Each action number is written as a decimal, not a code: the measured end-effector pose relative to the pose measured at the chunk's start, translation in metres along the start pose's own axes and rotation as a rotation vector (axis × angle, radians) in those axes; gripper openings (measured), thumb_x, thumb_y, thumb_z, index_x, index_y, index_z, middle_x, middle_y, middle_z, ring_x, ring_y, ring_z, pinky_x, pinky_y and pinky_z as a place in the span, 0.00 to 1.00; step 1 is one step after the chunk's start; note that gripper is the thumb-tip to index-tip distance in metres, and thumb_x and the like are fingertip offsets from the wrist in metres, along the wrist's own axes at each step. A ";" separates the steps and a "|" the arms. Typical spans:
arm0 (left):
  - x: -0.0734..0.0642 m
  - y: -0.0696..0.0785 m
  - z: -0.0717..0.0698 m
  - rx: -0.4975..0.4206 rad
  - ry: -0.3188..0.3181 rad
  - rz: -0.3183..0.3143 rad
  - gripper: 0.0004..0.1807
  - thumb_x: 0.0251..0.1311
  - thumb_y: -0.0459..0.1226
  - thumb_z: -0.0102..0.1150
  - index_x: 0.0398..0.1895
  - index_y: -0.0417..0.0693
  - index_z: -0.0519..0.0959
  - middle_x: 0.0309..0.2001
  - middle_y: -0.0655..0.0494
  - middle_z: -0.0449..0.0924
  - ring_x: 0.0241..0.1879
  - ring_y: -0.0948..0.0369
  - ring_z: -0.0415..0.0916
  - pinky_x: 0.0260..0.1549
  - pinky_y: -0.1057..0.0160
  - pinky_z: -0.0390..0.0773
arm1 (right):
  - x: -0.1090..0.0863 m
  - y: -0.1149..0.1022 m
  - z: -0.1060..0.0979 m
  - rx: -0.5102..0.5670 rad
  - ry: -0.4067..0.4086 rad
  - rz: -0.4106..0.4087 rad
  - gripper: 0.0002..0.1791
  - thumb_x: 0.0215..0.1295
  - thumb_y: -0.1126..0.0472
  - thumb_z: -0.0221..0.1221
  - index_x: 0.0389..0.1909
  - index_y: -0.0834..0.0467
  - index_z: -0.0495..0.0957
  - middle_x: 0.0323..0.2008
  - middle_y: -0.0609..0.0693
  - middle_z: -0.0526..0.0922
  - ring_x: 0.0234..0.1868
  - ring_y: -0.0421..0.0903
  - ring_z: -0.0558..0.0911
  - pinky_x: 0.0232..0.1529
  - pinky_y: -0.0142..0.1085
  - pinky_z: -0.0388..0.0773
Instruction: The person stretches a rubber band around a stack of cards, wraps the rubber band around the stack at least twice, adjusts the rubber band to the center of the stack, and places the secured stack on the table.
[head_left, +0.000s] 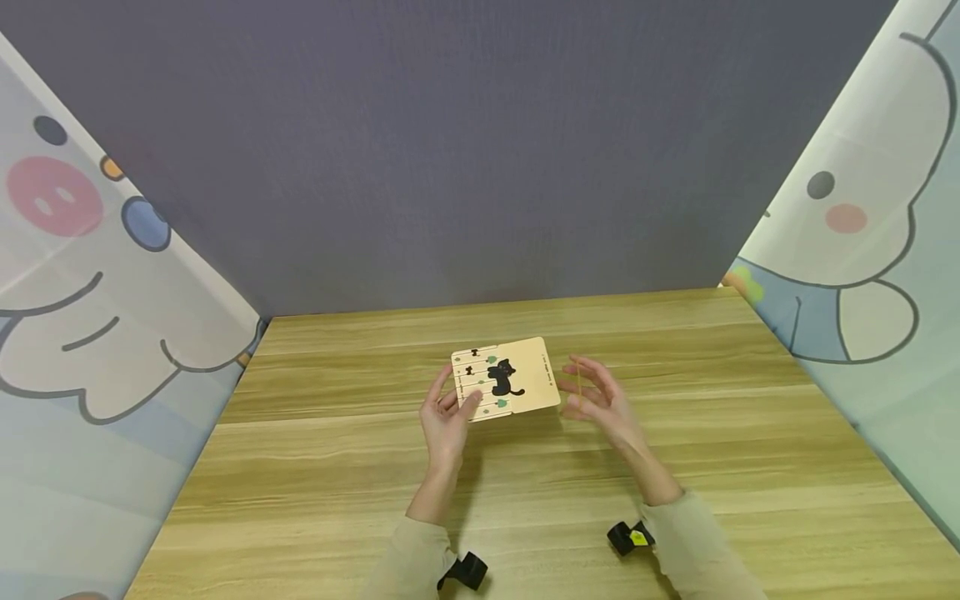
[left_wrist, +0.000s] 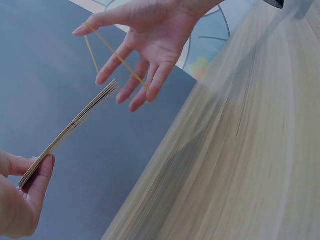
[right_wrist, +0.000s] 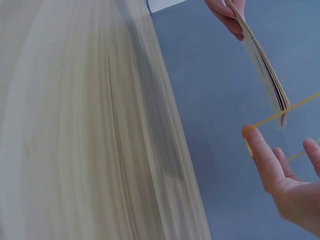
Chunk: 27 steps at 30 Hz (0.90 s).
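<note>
My left hand (head_left: 444, 423) pinches one end of a thin stack of cream cards (head_left: 534, 375), its thumb on top and fingers underneath. A black cat and small green and black figures are printed on the top face. In the left wrist view the layers of the stack (left_wrist: 70, 126) part slightly at the far end. To its right, my right hand (head_left: 609, 404) has its fingers spread, with a yellow rubber band (left_wrist: 116, 56) stretched round the thumb and fingertips. The band stands just beyond the free end of the cards. Both hands are raised above the table.
Below is a wood-grain table (head_left: 315, 492). A dark grey panel (head_left: 480, 150) rises at its back edge, and cartoon-printed curtains (head_left: 870, 292) hang at both sides. Black wrist straps (head_left: 468, 571) sit over the light sleeves.
</note>
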<state>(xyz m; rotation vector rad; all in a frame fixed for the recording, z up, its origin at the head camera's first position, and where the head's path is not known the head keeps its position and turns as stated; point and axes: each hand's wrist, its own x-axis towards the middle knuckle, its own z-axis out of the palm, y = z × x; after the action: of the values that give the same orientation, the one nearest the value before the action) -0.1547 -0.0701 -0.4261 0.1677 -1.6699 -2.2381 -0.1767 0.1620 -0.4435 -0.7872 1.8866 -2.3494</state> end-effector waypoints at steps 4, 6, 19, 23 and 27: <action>0.000 -0.001 0.001 -0.013 -0.009 0.001 0.32 0.44 0.18 0.58 0.57 0.34 0.65 0.40 0.30 0.75 0.34 0.48 0.79 0.31 0.64 0.82 | 0.002 -0.007 0.010 -0.013 0.052 0.071 0.33 0.57 0.66 0.54 0.62 0.66 0.51 0.55 0.71 0.56 0.50 0.59 0.70 0.38 0.64 0.71; 0.000 -0.001 0.002 -0.018 -0.014 0.001 0.32 0.44 0.18 0.58 0.57 0.33 0.64 0.40 0.30 0.75 0.34 0.48 0.79 0.31 0.64 0.82 | 0.004 -0.010 0.015 -0.003 0.081 0.108 0.34 0.56 0.66 0.54 0.62 0.66 0.51 0.55 0.72 0.55 0.50 0.59 0.68 0.38 0.65 0.70; -0.002 -0.003 0.005 0.000 -0.043 -0.010 0.32 0.44 0.19 0.58 0.57 0.34 0.65 0.38 0.31 0.76 0.33 0.51 0.80 0.30 0.64 0.82 | 0.014 -0.012 0.030 0.082 0.150 0.226 0.34 0.58 0.67 0.51 0.64 0.61 0.49 0.59 0.69 0.52 0.55 0.66 0.60 0.43 0.66 0.67; -0.003 -0.004 0.003 0.026 -0.069 -0.011 0.32 0.45 0.19 0.58 0.57 0.34 0.65 0.38 0.31 0.76 0.28 0.56 0.80 0.29 0.64 0.82 | 0.016 -0.011 0.029 0.046 0.147 0.237 0.35 0.58 0.60 0.54 0.64 0.60 0.49 0.59 0.67 0.53 0.57 0.64 0.56 0.41 0.61 0.73; -0.003 -0.005 0.001 0.054 -0.109 -0.027 0.32 0.45 0.20 0.59 0.58 0.35 0.65 0.37 0.32 0.77 0.17 0.64 0.77 0.23 0.65 0.82 | 0.019 -0.012 0.026 0.006 0.169 0.270 0.35 0.57 0.59 0.55 0.63 0.60 0.51 0.57 0.62 0.58 0.52 0.54 0.62 0.29 0.27 0.72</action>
<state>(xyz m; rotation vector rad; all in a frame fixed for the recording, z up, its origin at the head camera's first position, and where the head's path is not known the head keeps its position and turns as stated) -0.1528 -0.0670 -0.4309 0.0838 -1.7955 -2.2598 -0.1798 0.1355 -0.4216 -0.3153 1.9043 -2.3125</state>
